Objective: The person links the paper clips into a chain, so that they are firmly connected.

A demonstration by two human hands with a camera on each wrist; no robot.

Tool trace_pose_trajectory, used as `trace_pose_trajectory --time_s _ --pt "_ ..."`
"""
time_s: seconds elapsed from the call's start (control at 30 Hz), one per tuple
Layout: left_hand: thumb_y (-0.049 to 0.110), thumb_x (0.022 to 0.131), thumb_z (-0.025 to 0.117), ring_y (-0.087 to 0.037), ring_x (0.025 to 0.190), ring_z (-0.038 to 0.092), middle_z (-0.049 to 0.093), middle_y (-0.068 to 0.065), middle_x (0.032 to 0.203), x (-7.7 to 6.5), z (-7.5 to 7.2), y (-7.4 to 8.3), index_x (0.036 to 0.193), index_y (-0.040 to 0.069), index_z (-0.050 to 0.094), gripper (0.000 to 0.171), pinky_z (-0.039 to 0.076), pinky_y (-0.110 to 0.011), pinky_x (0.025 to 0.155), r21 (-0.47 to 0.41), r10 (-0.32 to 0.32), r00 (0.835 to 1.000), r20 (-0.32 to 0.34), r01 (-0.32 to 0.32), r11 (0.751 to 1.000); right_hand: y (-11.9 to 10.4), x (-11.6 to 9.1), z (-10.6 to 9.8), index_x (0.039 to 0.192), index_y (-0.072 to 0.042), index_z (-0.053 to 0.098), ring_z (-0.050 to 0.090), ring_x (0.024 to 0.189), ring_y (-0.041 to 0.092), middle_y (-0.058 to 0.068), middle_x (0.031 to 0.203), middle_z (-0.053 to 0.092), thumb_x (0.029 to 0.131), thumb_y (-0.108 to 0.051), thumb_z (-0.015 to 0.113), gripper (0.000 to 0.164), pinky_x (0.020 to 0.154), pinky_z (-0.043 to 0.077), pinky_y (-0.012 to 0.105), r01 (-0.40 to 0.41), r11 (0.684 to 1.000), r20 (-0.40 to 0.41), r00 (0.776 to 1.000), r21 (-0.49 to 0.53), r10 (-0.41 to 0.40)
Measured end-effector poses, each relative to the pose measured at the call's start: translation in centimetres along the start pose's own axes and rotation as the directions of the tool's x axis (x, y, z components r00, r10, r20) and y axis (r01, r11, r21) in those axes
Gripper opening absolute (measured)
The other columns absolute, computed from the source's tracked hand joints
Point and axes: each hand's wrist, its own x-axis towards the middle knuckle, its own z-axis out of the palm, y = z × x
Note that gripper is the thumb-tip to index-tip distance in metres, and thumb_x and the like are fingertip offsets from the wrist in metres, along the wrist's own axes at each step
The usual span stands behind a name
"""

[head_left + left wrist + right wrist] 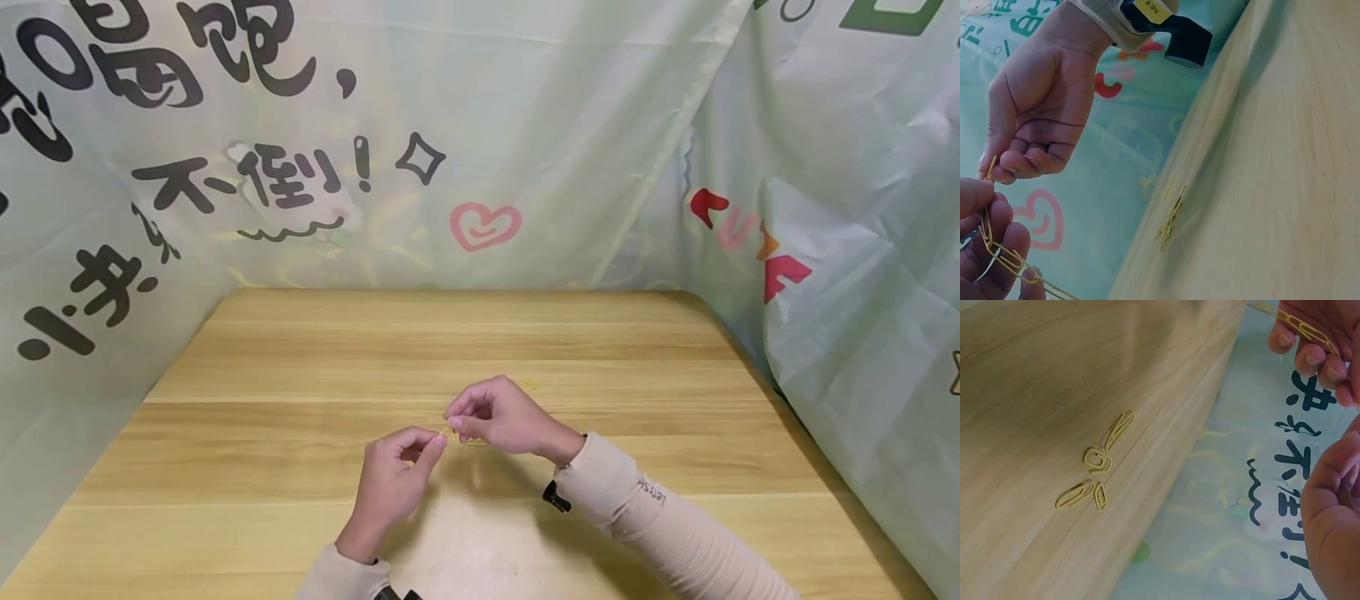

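My left hand (393,479) pinches a yellow paper clip at one end of a chain of linked paper clips (1302,326), which trails past its fingers in both wrist views. Just above and to the right, my right hand (510,417) holds a single paper clip (993,165) between thumb and index finger, against the chain's end. The fingertips of both hands almost meet, and they cover the spot where the clips touch. Over the tabletop, both hands are raised.
Several loose yellow paper clips (1097,460) lie on the wooden table (247,458), beyond my hands. Printed fabric curtains (525,125) hang behind the table and along its sides.
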Motion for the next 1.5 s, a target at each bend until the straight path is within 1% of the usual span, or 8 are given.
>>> trace_pose_trajectory --time_s 0.2,0.4,0.47,0.63,0.77,1.0,1.27,1.5 --pt "0.002 0.086 0.070 -0.007 0.062 0.061 0.068 0.000 0.071 0.1 0.0 -0.2 0.078 0.001 0.071 0.008 0.054 -0.027 0.060 0.014 -0.005 1.000 -0.015 0.006 1.000 -0.1 0.1 0.2 0.098 0.006 0.066 0.058 0.063 0.011 0.008 0.079 0.063 0.089 0.009 0.061 0.011 0.057 0.048 0.022 0.041 0.999 0.034 0.999 -0.001 -0.041" --pt "0.003 0.086 0.070 -0.008 0.063 0.062 0.068 0.001 0.073 0.1 0.0 0.0 0.079 0.002 0.071 0.008 0.055 -0.028 0.061 0.005 -0.044 0.999 0.000 0.044 0.999 -0.8 -0.1 0.0 0.105 0.006 0.061 0.063 0.076 0.025 0.014 0.091 0.056 0.088 0.015 0.053 0.021 0.068 0.055 0.036 -0.006 0.999 0.036 0.999 0.053 0.004" --pt "0.003 0.086 0.070 -0.008 0.063 0.061 0.068 0.001 0.073 0.1 0.0 0.0 0.079 0.002 0.072 0.007 0.054 -0.028 0.060 -0.007 -0.042 0.999 0.004 0.042 0.999 -0.8 -0.1 -0.2 0.106 0.005 0.060 0.062 0.077 0.026 0.015 0.092 0.057 0.088 0.014 0.054 0.021 0.067 0.055 0.035 0.014 1.000 0.017 1.000 0.015 -0.014" --pt "0.004 0.087 0.070 -0.008 0.063 0.059 0.068 0.001 0.074 0.0 0.1 0.1 0.081 0.002 0.072 0.006 0.053 -0.026 0.058 -0.046 -0.008 1.000 0.022 0.009 0.999 -0.7 0.0 -0.6 0.104 0.002 0.062 0.061 0.075 0.014 0.012 0.088 0.063 0.086 0.010 0.062 0.020 0.064 0.053 0.027 0.104 0.984 -0.057 0.992 -0.143 -0.114" --pt "0.005 0.088 0.069 -0.012 0.069 0.062 0.069 -0.001 0.079 0.1 0.0 0.2 0.086 0.001 0.072 0.006 0.055 -0.027 0.064 -0.017 -0.019 0.997 0.071 0.021 1.000 -0.8 0.0 -0.6 0.101 -0.001 0.064 0.061 0.075 0.012 0.010 0.087 0.064 0.084 0.010 0.065 0.020 0.064 0.053 0.029 0.131 0.974 -0.096 0.984 -0.184 -0.150" --pt "0.013 0.090 0.068 -0.017 0.087 0.066 0.072 -0.004 0.095 -0.1 0.0 -0.4 0.101 0.003 0.072 0.015 0.055 -0.045 0.080 0.045 -0.016 0.995 0.101 0.012 0.999 -1.5 0.0 -0.2 0.100 -0.003 0.064 0.062 0.074 0.010 0.007 0.087 0.066 0.082 0.012 0.067 0.023 0.068 0.055 0.029 0.169 0.970 -0.022 0.984 -0.175 -0.175" --pt "0.003 0.089 0.067 -0.013 0.079 0.065 0.072 -0.008 0.089 -0.2 0.1 -0.4 0.092 -0.002 0.071 0.007 0.056 -0.032 0.076 -0.019 0.027 0.995 0.096 -0.025 1.000 -1.2 0.1 0.3 0.100 -0.002 0.064 0.064 0.075 0.009 0.006 0.087 0.066 0.082 0.012 0.069 0.023 0.070 0.055 0.028 0.196 0.965 -0.007 0.980 -0.175 -0.201" --pt "0.002 0.089 0.066 -0.013 0.078 0.065 0.071 -0.010 0.087 -0.2 0.3 -0.4 0.090 -0.001 0.070 0.005 0.056 -0.032 0.075 -0.032 0.026 0.995 0.092 -0.023 0.999 -1.1 0.1 0.0 0.099 -0.002 0.065 0.064 0.078 0.008 0.007 0.090 0.067 0.086 0.006 0.067 0.015 0.069 0.055 0.027 0.189 0.958 -0.017 0.980 -0.218 -0.197"
